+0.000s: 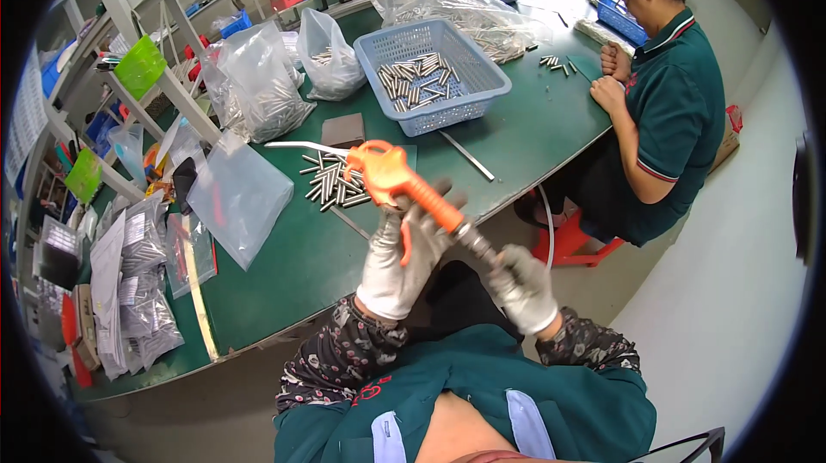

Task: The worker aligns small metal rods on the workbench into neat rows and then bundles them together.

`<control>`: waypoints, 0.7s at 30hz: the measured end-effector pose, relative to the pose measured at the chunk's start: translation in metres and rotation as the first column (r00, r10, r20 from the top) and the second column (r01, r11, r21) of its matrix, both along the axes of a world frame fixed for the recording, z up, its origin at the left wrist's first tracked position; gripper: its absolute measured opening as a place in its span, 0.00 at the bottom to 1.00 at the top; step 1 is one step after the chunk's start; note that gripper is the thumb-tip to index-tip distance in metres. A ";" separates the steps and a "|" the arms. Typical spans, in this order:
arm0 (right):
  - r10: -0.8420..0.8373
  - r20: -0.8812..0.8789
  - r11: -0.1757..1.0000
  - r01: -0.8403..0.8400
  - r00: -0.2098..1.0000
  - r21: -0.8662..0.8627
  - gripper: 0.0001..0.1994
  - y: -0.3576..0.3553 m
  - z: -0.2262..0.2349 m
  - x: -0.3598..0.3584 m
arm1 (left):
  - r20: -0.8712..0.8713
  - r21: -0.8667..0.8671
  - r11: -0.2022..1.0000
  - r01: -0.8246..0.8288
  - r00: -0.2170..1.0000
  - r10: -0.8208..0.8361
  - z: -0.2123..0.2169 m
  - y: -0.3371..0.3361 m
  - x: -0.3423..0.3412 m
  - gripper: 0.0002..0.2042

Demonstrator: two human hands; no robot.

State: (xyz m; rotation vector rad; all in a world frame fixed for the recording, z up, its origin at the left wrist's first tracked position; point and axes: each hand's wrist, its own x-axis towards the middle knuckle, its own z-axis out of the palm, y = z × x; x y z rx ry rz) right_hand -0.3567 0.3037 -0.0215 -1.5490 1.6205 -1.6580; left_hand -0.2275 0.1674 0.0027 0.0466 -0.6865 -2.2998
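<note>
The orange air blow gun point(391, 175) is held above the near edge of the green table point(533, 132), its thin metal nozzle pointing left toward the loose metal pins point(331, 183). Its long axis runs from upper left down to lower right. The left hand point(400, 261) wraps its gloved fingers around the handle; the right hand point(520, 282) is clenched around the dark hose fitting point(477, 243). A steady two-handed hold, without twisting the joint, seems wise.
</note>
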 end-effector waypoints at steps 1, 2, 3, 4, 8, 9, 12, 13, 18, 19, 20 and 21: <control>0.078 -0.076 0.997 -0.077 0.994 0.007 0.10 0.001 -0.004 0.002 | -0.001 -0.005 1.000 0.005 1.000 -0.005 -0.002 0.002 0.007 0.37; 0.184 -0.043 0.981 -0.181 0.982 0.071 0.12 0.000 -0.005 0.001 | 0.067 -0.057 0.998 -0.042 0.997 0.046 -0.005 0.005 0.015 0.35; 0.315 -0.070 0.922 -0.288 0.946 0.257 0.14 -0.003 -0.003 -0.010 | 0.124 -0.116 0.989 -0.090 0.987 0.104 -0.006 0.007 0.022 0.34; 0.324 -0.056 0.926 -0.304 0.944 0.225 0.15 -0.011 0.005 -0.022 | 0.144 -0.137 0.981 -0.137 0.977 0.156 -0.002 0.013 0.028 0.32; -0.097 -0.073 0.985 0.107 0.993 0.139 0.08 -0.076 0.048 -0.077 | 0.104 -0.160 0.951 -0.263 0.954 0.282 -0.007 0.022 0.058 0.32; -0.240 -0.208 0.964 0.258 0.948 0.062 0.09 -0.101 0.053 -0.099 | 0.098 -0.147 0.943 -0.299 0.944 0.314 -0.009 0.023 0.064 0.32; -0.500 -0.506 0.753 0.642 0.702 0.146 0.20 -0.176 0.069 -0.165 | 0.118 -0.123 0.926 -0.357 0.921 0.370 -0.016 0.023 0.077 0.33; -0.492 -0.525 0.701 0.674 0.694 0.234 0.26 -0.198 0.068 -0.186 | 0.118 -0.112 0.921 -0.372 0.916 0.384 -0.022 0.022 0.079 0.32; -0.180 -0.486 0.587 0.490 0.855 0.644 0.33 -0.278 0.053 -0.222 | 0.118 -0.019 0.911 -0.411 0.904 0.411 -0.034 0.021 0.095 0.32; -0.069 -0.471 0.512 0.436 0.879 0.740 0.33 -0.285 0.051 -0.228 | 0.103 0.013 0.916 -0.401 0.912 0.398 -0.034 0.021 0.096 0.33; -0.035 -0.506 0.548 0.440 0.862 0.711 0.32 -0.285 0.047 -0.237 | 0.080 0.032 0.919 -0.393 0.918 0.389 -0.033 0.020 0.095 0.33; 0.002 -0.537 0.583 0.435 0.844 0.686 0.31 -0.283 0.043 -0.237 | 0.082 0.038 0.913 -0.405 0.912 0.401 -0.033 0.019 0.097 0.33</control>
